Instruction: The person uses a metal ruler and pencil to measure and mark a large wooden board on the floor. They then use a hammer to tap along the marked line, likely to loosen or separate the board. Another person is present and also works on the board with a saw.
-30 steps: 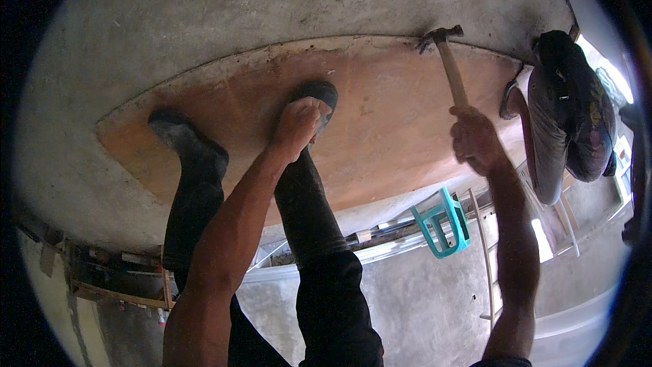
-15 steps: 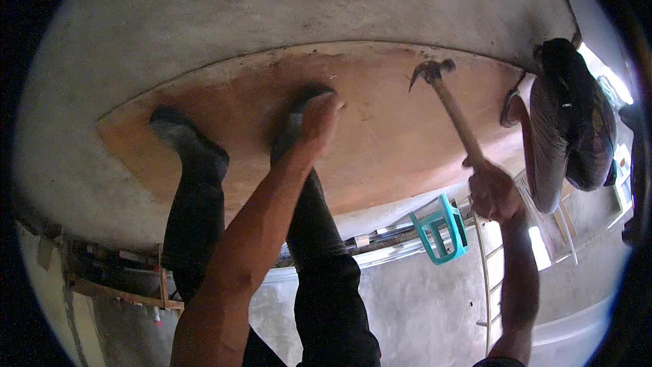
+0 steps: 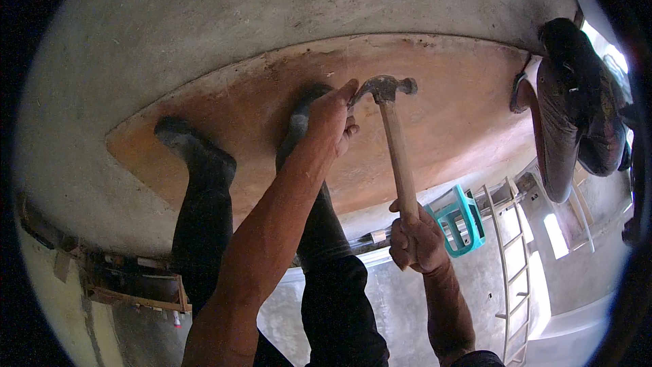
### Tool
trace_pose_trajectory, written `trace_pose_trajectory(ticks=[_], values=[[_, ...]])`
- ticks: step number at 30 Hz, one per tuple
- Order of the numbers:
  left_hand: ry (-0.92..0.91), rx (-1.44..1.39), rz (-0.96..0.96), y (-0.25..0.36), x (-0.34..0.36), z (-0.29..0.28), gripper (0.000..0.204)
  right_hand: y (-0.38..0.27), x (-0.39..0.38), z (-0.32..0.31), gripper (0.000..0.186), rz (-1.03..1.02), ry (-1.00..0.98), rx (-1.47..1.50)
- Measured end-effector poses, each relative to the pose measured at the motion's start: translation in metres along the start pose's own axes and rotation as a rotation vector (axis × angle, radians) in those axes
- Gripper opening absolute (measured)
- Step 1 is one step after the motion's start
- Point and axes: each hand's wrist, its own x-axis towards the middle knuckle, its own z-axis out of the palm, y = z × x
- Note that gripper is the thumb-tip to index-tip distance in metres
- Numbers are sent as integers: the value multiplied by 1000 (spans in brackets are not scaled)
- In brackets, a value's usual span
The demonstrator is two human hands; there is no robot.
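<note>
My right hand (image 3: 419, 239) is wrapped round the lower part of the wooden handle of a claw hammer (image 3: 399, 156). The hammer's dark metal head points away from me, its claw turned left. My left hand (image 3: 334, 121) is beside the claw, with fingers curled and thumb stretched toward it. Whatever the left fingers hold, if anything, is too small or hidden to make out. Beneath both hands lies a reddish-brown wooden board (image 3: 435, 129), its edges bent by the lens. My feet in dark socks (image 3: 178, 134) rest on it.
Another person (image 3: 577, 109) crouches at the right end of the board. A teal plastic stool (image 3: 456, 221) stands behind my right hand, near a pale ladder (image 3: 515, 265). A wooden frame (image 3: 129, 297) is at the lower left. Grey concrete (image 3: 224, 20) borders the board's far edge.
My right hand has brought the hammer left and nearer, so its claw is now at my left hand. The left hand has turned and shifted slightly right. The view has tilted a little.
</note>
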Motion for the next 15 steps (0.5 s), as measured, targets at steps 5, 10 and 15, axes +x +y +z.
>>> trace_pose_trajectory(ticks=[5, 10, 15], values=[[-137, -134, 45, -9, -3, 1, 36, 10, 4, 17, 44, -94, 112, -45], [-403, -64, 62, -3, -5, -11, 37, -11, 44, 12, 51, -421, 283, -437], [-710, -55, 21, 4, -19, -39, 36, -56, 141, -6, 27, -586, 633, -358]])
